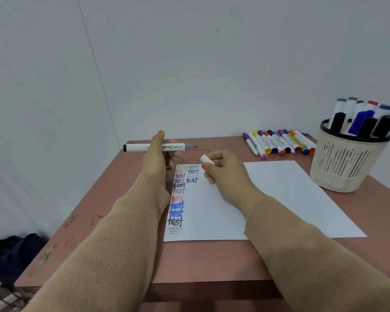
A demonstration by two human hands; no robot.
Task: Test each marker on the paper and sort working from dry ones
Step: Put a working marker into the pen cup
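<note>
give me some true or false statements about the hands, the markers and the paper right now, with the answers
1. The left hand holds an uncapped white marker. True.
2. The right hand holds nothing. False: it pinches the white cap.
3. The written sheet bears the word "test" in several colours. True.
4. The basket lies tipped over with nothing in it. False: it stands upright with markers in it.
5. A row of markers lies on the table beyond the sheets. True.
</note>
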